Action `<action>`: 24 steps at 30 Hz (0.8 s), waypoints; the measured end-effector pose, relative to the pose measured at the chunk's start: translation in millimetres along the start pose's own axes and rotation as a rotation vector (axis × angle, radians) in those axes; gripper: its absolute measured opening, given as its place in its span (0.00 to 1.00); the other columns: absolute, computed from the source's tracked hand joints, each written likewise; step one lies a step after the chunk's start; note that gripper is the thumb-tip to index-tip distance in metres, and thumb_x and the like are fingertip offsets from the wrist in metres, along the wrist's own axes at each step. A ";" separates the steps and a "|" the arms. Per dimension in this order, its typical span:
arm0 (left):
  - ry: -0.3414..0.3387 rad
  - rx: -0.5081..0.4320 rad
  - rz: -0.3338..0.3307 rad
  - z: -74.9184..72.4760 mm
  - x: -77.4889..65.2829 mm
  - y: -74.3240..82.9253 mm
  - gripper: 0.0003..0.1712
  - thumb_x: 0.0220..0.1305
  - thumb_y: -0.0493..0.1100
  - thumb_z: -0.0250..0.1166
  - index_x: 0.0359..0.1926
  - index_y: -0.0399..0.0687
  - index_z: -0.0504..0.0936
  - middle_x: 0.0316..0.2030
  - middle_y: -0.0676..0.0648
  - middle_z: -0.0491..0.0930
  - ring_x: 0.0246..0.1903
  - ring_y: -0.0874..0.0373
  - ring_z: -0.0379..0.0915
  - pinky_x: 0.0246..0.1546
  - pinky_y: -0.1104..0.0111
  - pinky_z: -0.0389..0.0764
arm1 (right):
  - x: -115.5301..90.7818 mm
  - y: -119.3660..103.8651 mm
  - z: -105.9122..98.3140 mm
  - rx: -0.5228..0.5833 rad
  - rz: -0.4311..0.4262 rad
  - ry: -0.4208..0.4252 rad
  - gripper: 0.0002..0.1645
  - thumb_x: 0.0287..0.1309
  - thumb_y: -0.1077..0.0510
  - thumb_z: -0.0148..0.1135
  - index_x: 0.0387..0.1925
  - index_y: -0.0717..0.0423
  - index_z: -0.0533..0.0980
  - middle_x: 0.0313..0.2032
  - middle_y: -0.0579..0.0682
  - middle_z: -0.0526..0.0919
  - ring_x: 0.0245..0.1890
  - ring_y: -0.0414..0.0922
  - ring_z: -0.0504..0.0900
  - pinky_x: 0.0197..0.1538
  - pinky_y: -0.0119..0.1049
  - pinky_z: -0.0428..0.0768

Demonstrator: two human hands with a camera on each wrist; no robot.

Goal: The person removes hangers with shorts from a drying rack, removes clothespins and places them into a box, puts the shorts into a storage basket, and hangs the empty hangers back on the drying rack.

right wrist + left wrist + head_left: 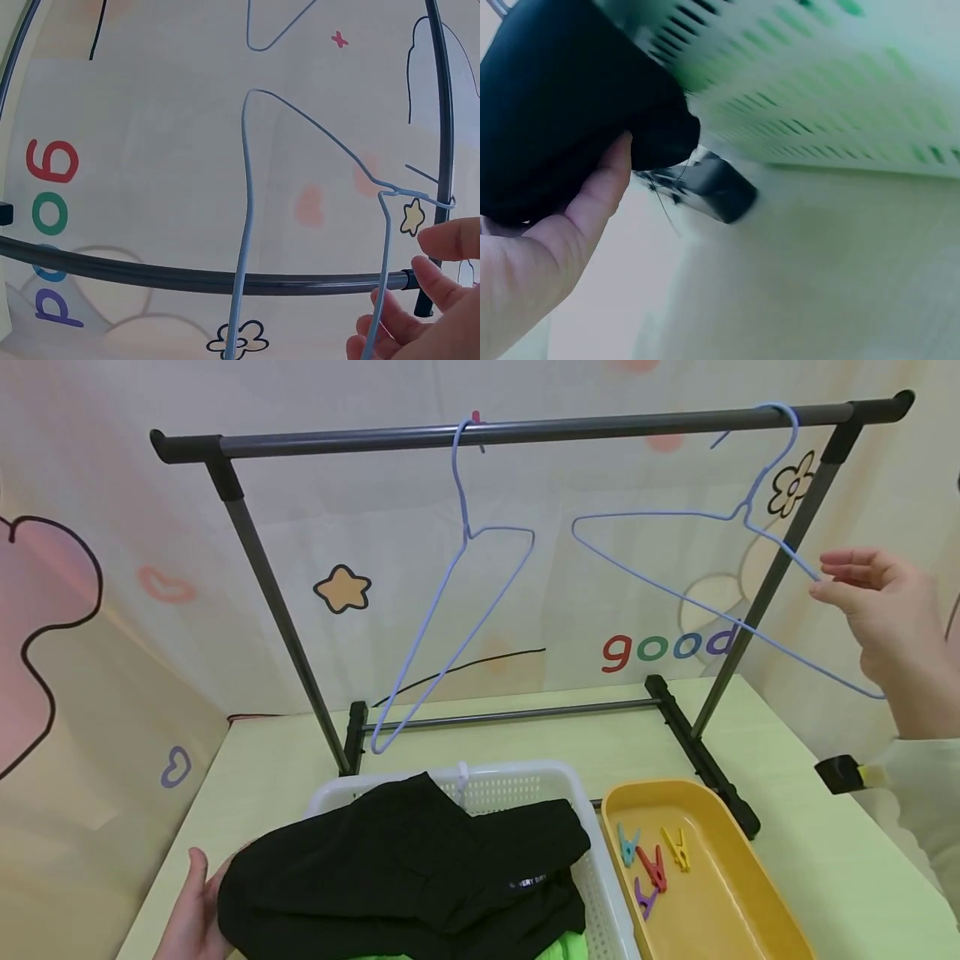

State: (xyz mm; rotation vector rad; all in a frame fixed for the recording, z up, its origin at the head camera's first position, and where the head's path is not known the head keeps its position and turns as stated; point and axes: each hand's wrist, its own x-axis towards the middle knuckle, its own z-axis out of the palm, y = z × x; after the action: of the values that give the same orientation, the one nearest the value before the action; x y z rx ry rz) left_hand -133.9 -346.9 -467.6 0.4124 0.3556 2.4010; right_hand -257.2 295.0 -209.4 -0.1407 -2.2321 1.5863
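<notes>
Small white lettering marks the folded black garment (pixel 405 877), which spreads over a white basket (pixel 517 770). My left hand (pixel 197 902) holds its left end, with the thumb upright beside the cloth and the other fingers mostly hidden under it. The left wrist view shows the thumb against a fold of the garment (pixel 562 97). A blue wire hanger (pixel 667 513) hangs at the right of the rack's top bar. Next to its right shoulder is my right hand (pixel 888 618), fingers loosely bent; in the right wrist view the hanger wire (pixel 385 247) crosses before the lower fingers.
A second blue hanger (pixel 420 635) hangs near the middle of the dark clothes rack (pixel 337 443). Right of the basket stands a yellow tray (pixel 720 902) with several coloured clothespins. Bright green cloth (pixel 566 947) shows below the garment. A printed curtain (pixel 420 527) closes off the back.
</notes>
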 end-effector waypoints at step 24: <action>0.255 0.844 -0.042 78.0 44.3 2.6 0.24 0.70 0.45 0.24 0.64 0.59 0.51 0.61 0.61 0.61 0.57 0.64 0.64 0.53 0.71 0.69 | -45.4 10.2 57.5 -0.095 -0.257 0.049 0.13 0.55 0.64 0.50 0.37 0.45 0.75 0.35 0.27 0.72 0.44 0.30 0.63 0.42 0.20 0.59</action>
State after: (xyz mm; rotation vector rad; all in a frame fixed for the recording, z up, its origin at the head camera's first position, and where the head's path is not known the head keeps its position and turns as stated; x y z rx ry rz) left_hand -137.8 -308.5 -386.7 0.4454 1.4871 2.1592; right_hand -238.6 233.9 -246.6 0.0779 -2.1881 1.3288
